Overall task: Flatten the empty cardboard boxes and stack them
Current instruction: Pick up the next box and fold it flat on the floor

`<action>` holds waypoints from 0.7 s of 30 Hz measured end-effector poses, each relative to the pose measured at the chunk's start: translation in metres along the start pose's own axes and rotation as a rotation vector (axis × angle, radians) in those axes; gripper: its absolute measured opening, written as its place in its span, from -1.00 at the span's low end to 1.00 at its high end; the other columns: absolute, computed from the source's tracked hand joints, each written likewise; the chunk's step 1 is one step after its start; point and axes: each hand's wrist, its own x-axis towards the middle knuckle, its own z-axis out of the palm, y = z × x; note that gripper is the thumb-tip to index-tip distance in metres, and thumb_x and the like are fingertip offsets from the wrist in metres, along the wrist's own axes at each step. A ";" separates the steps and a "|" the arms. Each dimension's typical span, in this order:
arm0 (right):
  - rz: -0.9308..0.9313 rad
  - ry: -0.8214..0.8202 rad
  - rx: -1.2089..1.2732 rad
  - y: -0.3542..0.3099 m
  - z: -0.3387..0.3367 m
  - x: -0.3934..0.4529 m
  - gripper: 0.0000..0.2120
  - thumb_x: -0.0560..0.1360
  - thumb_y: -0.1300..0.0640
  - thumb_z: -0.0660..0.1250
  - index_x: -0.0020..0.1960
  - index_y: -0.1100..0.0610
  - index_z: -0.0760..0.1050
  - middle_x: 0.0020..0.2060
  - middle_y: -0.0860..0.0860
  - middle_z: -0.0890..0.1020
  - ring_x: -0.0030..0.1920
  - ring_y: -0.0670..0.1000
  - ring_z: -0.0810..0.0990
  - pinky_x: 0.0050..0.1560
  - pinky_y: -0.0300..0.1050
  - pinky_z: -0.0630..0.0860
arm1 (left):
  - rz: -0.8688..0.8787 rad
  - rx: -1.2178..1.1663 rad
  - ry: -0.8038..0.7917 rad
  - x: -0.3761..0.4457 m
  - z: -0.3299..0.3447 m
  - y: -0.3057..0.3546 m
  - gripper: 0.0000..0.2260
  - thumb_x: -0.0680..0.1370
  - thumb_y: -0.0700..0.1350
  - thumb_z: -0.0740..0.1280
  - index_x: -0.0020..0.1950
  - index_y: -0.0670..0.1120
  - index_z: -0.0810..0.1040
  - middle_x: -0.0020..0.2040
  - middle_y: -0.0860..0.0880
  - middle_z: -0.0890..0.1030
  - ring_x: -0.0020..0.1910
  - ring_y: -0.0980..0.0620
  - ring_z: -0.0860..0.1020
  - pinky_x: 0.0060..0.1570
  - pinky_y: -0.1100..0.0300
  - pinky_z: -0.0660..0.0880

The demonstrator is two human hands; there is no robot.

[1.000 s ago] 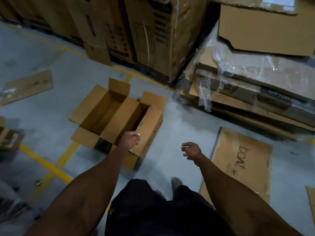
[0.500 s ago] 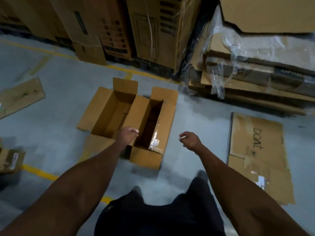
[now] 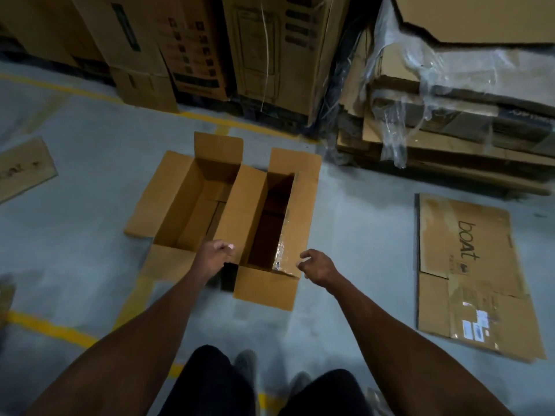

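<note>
Two empty brown cartons stand open side by side on the grey floor, the left carton [image 3: 192, 205] with its flaps spread and the right carton [image 3: 295, 211] dark inside. A long flap [image 3: 243, 211] lies between them. My left hand [image 3: 214, 256] hovers loosely curled at that flap's near end; whether it touches is unclear. My right hand [image 3: 315, 265] is at the right carton's near right corner, fingers half curled and apart, holding nothing. A flattened "boAt" box [image 3: 468, 265] lies on the floor to the right.
Tall printed cartons [image 3: 270, 49] line the back. A stack of flat cardboard with torn plastic wrap [image 3: 450, 139] sits at the back right. Another flat sheet [image 3: 21, 169] lies far left. Yellow floor lines [image 3: 45, 327] cross near my legs and shoes.
I have stepped closer and turned square to the two cartons. Both hands have come forward to the cartons' near edge. The cartons themselves have not moved.
</note>
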 end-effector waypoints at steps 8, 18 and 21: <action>-0.059 0.018 -0.047 0.063 0.090 0.120 -0.72 0.53 0.04 0.37 0.21 0.10 0.58 0.13 0.07 0.65 0.06 0.05 0.60 -0.02 -0.17 0.46 | 0.065 -0.026 -0.029 0.133 0.052 -0.116 -0.85 0.64 -0.14 0.30 0.03 -0.16 0.64 0.02 -0.18 0.66 -0.11 -0.05 0.59 -0.02 0.13 0.47; -0.273 0.200 -0.275 0.127 0.191 0.280 -0.55 0.53 -0.21 0.31 0.40 -0.21 0.41 0.56 0.00 0.10 0.52 0.26 0.14 0.39 0.27 0.25 | 0.166 0.592 0.105 0.308 0.107 -0.228 -0.48 0.55 0.18 0.35 0.47 0.06 0.38 0.48 -0.11 0.32 0.39 -0.22 0.35 0.34 -0.09 0.37; -0.246 0.249 -0.309 0.150 0.216 0.306 -0.45 0.46 -0.36 0.29 0.41 -0.23 0.40 0.60 -0.05 -0.15 0.56 0.34 -0.13 0.44 0.43 0.05 | 0.143 0.637 0.280 0.339 0.119 -0.249 -0.39 0.53 0.22 0.34 0.52 0.07 0.29 0.57 -0.13 0.15 0.48 -0.26 0.20 0.42 -0.18 0.22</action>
